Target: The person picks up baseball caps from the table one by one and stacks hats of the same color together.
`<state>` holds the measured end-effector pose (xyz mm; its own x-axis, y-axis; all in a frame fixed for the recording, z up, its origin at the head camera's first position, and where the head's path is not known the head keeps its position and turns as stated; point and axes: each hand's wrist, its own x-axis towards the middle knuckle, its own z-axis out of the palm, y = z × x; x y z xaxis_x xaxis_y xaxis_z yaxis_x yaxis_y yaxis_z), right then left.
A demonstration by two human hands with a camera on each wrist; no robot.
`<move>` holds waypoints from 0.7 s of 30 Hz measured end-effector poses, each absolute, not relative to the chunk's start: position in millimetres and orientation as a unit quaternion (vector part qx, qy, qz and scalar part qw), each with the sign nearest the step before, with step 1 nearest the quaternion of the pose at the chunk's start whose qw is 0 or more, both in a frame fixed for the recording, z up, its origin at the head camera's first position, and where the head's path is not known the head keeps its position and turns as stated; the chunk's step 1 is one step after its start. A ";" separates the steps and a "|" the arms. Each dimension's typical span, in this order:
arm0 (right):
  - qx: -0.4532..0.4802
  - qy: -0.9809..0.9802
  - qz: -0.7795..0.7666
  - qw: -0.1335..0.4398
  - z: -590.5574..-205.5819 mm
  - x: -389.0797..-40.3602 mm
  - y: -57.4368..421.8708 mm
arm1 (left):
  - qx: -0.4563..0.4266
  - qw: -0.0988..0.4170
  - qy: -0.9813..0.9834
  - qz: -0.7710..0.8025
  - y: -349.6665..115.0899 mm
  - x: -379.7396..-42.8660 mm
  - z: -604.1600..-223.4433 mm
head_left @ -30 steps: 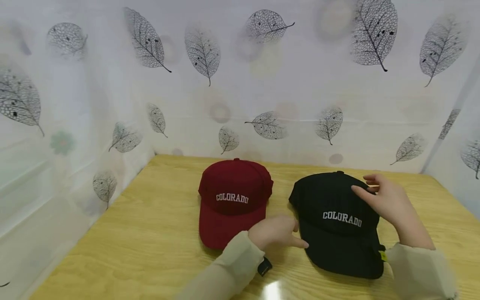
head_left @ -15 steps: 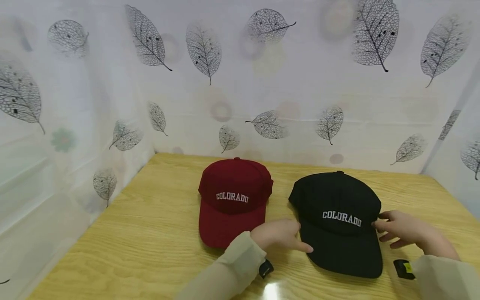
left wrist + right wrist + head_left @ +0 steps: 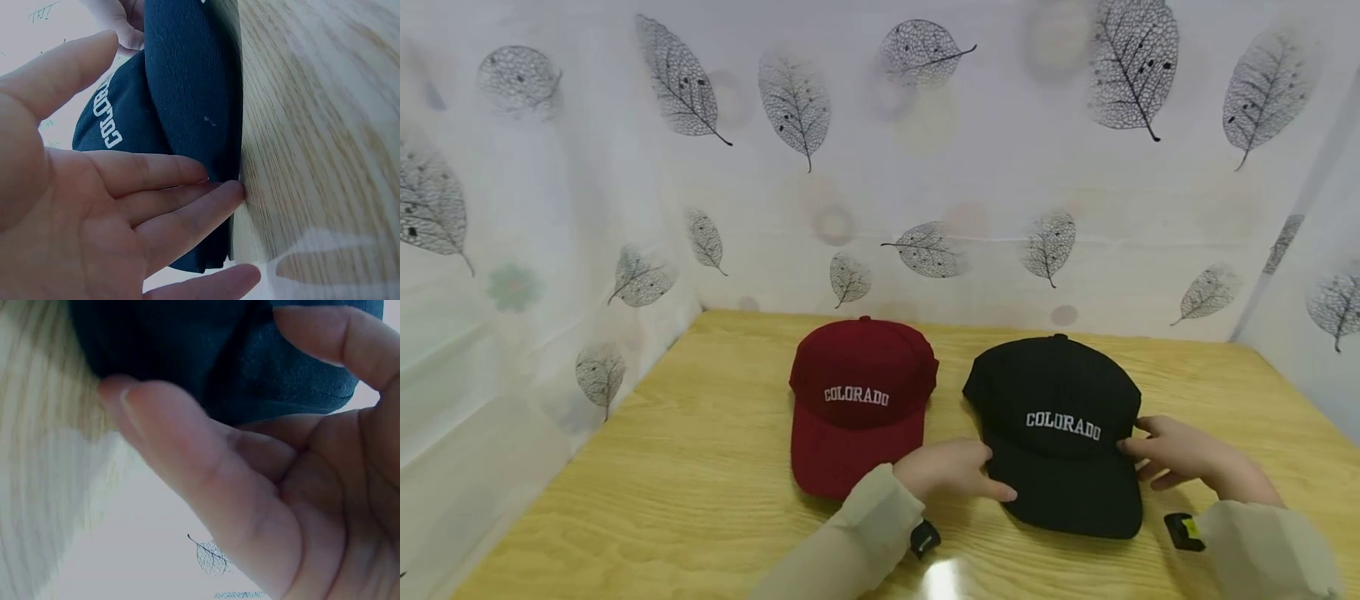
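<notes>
A black baseball cap [image 3: 1052,392] with white COLORADO lettering lies on the wooden table, its brim facing the person. My left hand [image 3: 951,472] is at the left side of the brim. In the left wrist view, the fingers [image 3: 187,215] of that hand are extended beside the cap, thumb held apart. On the other side, my right hand [image 3: 1187,454] touches the cap's right edge where crown meets brim, its thumb over the cap. In the right wrist view, loosely bent fingers [image 3: 181,431] lie along the cap's dark fabric. To the left sits a dark red COLORADO cap [image 3: 861,375].
The wood-grain table [image 3: 700,467] reaches back to a white leaf-printed cloth [image 3: 880,167] that hangs behind it and along both sides. The left forearm sleeve [image 3: 872,517] overlaps the red cap's brim in the head view. Black wrist devices [image 3: 1184,532] show below both hands.
My right hand has come down from the top of the black cap to its right side. The black cap has shifted slightly left and away, its brim turning straighter. My left hand stays beside it.
</notes>
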<state>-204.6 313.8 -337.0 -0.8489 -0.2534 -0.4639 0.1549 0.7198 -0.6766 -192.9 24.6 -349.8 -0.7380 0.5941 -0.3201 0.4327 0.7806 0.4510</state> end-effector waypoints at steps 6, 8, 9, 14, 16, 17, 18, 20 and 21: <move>-0.030 0.897 -0.366 0.246 -338.9 -206.4 308.7 | 0.277 0.216 0.916 0.191 22.1 -194.2 -350.5; -0.031 0.900 -0.363 0.239 -338.2 -206.5 306.5 | 0.280 0.214 0.915 0.195 21.1 -194.6 -350.3; -0.032 0.902 -0.362 0.235 -338.0 -206.4 305.6 | 0.282 0.211 0.915 0.195 20.7 -194.6 -349.9; -0.032 0.904 -0.357 0.231 -336.1 -204.5 303.1 | 0.295 0.209 0.912 0.194 18.5 -194.8 -348.0; -0.030 0.906 -0.353 0.230 -333.5 -203.0 303.5 | 0.309 0.195 0.912 0.186 16.6 -194.6 -348.3; -0.031 0.908 -0.350 0.229 -331.8 -202.0 304.0 | 0.314 0.178 0.916 0.173 15.3 -194.2 -348.6; -0.031 0.910 -0.346 0.227 -329.9 -201.4 304.5 | 0.319 0.157 0.921 0.158 13.3 -193.5 -348.6; -0.029 0.915 -0.336 0.221 -326.2 -199.4 304.9 | 0.327 0.107 0.931 0.123 7.3 -191.0 -347.6; -0.029 0.919 -0.329 0.217 -324.7 -198.7 304.5 | 0.330 0.079 0.935 0.101 3.4 -189.6 -346.0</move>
<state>-198.7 304.5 -324.7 -0.9037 -0.1971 -0.3800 0.0889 0.7819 -0.6170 -189.6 3.4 -346.0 -0.7700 0.6328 -0.0816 0.6008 0.7622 0.2411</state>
